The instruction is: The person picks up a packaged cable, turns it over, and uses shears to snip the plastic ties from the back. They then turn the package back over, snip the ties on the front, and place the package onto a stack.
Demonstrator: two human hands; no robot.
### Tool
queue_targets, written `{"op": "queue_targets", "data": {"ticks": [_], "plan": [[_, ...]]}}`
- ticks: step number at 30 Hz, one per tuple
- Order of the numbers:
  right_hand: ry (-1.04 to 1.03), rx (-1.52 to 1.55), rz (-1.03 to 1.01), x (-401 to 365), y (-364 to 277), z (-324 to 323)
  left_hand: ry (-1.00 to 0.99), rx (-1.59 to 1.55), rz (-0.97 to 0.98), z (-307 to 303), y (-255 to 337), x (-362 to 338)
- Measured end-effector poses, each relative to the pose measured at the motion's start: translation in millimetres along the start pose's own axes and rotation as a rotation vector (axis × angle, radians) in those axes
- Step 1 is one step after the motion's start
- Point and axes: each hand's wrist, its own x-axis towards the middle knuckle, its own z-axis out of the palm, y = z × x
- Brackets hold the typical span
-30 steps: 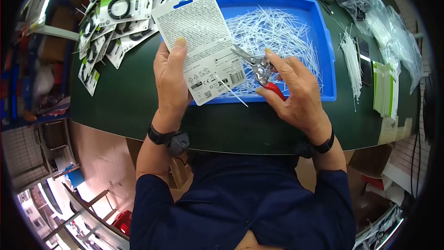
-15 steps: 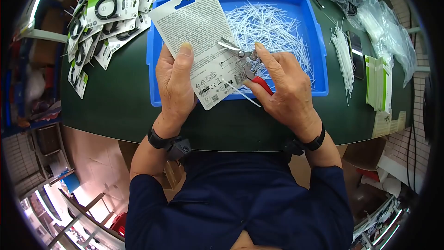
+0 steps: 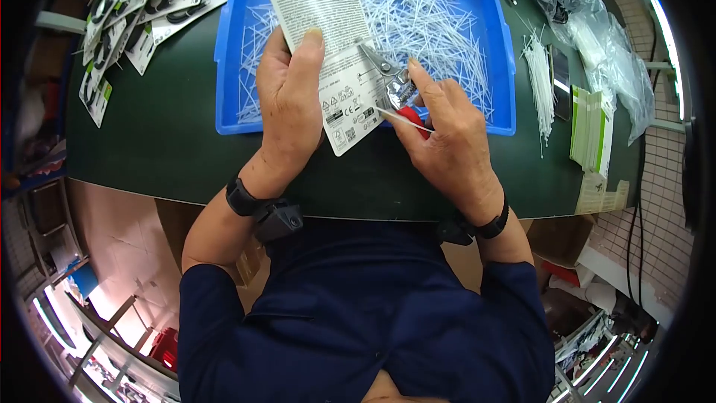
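Note:
My left hand [image 3: 291, 104] grips a white printed packaging card [image 3: 317, 11] by its left edge, thumb on top. The card has a blue-showing hanger slot at its top, with text, symbols and a barcode on the face. My right hand [image 3: 451, 123] is closed around red-handled cutters [image 3: 399, 91], whose metal blades lie over the card's right edge. A white cable tie [image 3: 409, 121] sticks out from the card's lower right, passing by my right fingers. Whatever is behind the card is hidden.
Beneath the hands is a blue tray [image 3: 510, 75] with many loose white cable ties [image 3: 429, 22]. Carded black cables [image 3: 160, 0] are piled at left. At right are a cable tie bundle [image 3: 538, 89], a dark phone-like object [image 3: 559, 89], green-white cards [image 3: 591, 130] and plastic bags [image 3: 597, 30].
The view has shifted, so the table appears higher and further left. The card has turned to a more upright angle, and the cutters stay at its right edge with their tips turned further upward.

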Motion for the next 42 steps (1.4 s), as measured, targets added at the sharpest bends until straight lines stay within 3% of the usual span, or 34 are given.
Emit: {"op": "queue_targets", "data": {"ticks": [7,11,20,36,42], "plan": [[-0.081,-0.005,0.046,-10,-4,-11,0.036,-0.12,-0.145,-3,-2,7],[-0.155,0.073,-0.015,-19,-2,-21,0.032,-0.199,-0.154,-17,3,16],[-0.11,0.167,-0.032,-12,-7,-15,0.078,-0.191,-0.14,-11,3,12],[-0.127,0.229,0.041,-16,-15,-7,0.021,-0.118,-0.063,-8,3,8],[-0.039,0.289,-0.038,1,-22,-6,-0.005,0.032,0.108,-1,2,-1]]}}
